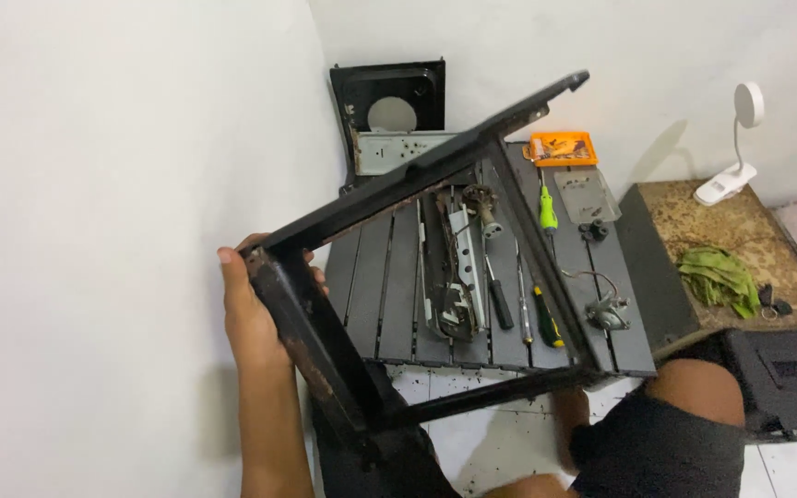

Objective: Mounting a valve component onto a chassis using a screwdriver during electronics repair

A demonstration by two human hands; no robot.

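I hold a large black rectangular metal frame [417, 171], rusty at its corners, tilted up above a low table. My left hand [243, 314] is shut around its near-left corner, thumb on the outer face. My right hand [569, 401] comes up under the near-right corner and grips the lower bar there; the bar hides most of its fingers. The frame's far corner points toward the back wall.
Under the frame, a dark slatted table [389, 286] carries several screwdrivers [547, 210], a metal bracket with wiring [458, 267], a valve part [607, 312] and an orange tray [562, 148]. A black panel with a round hole [389, 101] leans in the corner. A white lamp [735, 138] and green cloth [717, 275] sit on the brown stand at right.
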